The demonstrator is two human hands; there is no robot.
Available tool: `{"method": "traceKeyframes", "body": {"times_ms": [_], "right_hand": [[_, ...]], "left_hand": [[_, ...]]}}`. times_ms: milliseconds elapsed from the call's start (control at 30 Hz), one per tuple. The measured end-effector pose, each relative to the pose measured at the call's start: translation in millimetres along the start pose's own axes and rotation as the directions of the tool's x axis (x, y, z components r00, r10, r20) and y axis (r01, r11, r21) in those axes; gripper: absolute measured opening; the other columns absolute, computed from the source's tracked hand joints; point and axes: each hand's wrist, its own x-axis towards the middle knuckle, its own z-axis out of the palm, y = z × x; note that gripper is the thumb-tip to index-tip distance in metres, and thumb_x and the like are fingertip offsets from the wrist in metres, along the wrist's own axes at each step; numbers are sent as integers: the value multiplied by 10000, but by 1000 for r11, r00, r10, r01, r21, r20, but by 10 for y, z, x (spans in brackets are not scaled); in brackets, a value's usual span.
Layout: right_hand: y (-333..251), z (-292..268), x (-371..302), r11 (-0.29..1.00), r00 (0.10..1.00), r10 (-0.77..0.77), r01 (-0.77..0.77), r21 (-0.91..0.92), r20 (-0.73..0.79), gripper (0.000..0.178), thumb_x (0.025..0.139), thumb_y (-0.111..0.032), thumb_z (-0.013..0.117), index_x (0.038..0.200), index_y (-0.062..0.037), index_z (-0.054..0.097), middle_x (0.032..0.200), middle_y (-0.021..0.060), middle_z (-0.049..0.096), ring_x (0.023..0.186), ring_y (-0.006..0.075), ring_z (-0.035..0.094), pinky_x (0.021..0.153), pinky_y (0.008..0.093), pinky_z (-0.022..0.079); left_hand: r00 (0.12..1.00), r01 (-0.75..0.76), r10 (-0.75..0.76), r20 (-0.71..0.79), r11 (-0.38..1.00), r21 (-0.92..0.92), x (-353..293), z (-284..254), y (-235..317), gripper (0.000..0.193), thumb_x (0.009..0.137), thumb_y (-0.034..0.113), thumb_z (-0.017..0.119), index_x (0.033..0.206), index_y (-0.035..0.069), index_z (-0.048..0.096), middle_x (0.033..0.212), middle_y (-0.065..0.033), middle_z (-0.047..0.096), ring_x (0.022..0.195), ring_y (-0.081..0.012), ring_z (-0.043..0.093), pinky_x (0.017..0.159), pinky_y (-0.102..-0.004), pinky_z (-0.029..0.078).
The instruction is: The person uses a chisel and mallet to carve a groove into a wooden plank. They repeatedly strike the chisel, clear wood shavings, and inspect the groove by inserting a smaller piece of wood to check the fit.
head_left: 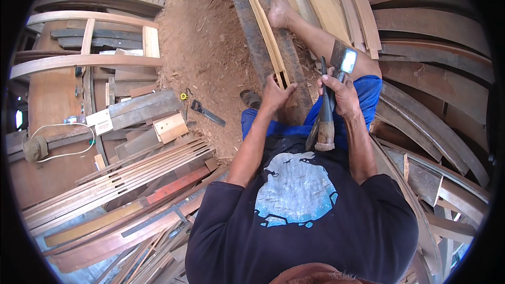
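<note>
My left hand (277, 96) grips the near end of a long, narrow wooden strip (266, 27), fingers on one side and thumb on the other. A dark rectangular slot is cut through the strip close to that hand. The strip lies along a dark, worn plank (246, 14) running away from me. In my right hand (343, 93) is a chisel (326, 109), its dark metal shank up and its worn wooden handle pointing toward me. The same hand also holds a tool with a broad, shiny flat blade (347, 60); its kind is unclear, and the fingers partly hide it.
A handsaw (209, 114) and a yellow tape measure (183, 96) lie on the shavings-covered ground at left. Slotted wooden strips (123, 180) and boards are stacked nearer. Curved planks (428, 26) crowd the right. My bare leg (315, 39) stretches over pale boards.
</note>
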Motion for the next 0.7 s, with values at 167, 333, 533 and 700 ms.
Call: {"method": "traceKeyframes", "body": {"times_ms": [167, 333, 533, 700], "right_hand": [[-9, 14, -54, 1000, 1000, 8, -8, 7, 28, 263, 921, -101, 750, 1069, -63, 536, 848, 110, 685, 666, 180, 660, 611, 292, 544], [16, -22, -63, 1000, 998, -6, 6, 14, 61, 261, 930, -97, 749, 1071, -57, 533, 855, 112, 685, 665, 173, 661, 604, 278, 550], [-35, 110, -139, 1000, 995, 0, -2, 16, 104, 203, 913, -79, 765, 952, -55, 568, 848, 113, 692, 682, 160, 668, 621, 272, 563], [-42, 28, -116, 1000, 996, -16, 18, -13, 84, 182, 916, -75, 747, 945, -50, 569, 843, 112, 691, 682, 162, 666, 622, 286, 561]], "left_hand": [[967, 145, -115, 226, 982, -121, 361, -288, -166, 463, 881, 363, 843, 1066, -27, 675, 970, -121, 752, 860, -224, 733, 794, -360, 596], [939, 233, -165, 302, 950, -206, 462, -255, -374, 366, 988, 343, 727, 984, -23, 712, 856, -84, 728, 724, -158, 695, 665, -304, 581], [949, 313, -236, 210, 786, -533, 345, -361, -745, 369, 1013, 300, 664, 1092, -61, 671, 982, -156, 726, 870, -270, 725, 779, -404, 603], [845, -434, 500, -190, 848, 304, -434, -435, 77, 618, 901, 164, 697, 1433, -58, 475, 1454, -350, 458, 1373, -459, 451, 1166, -574, 341]]}}
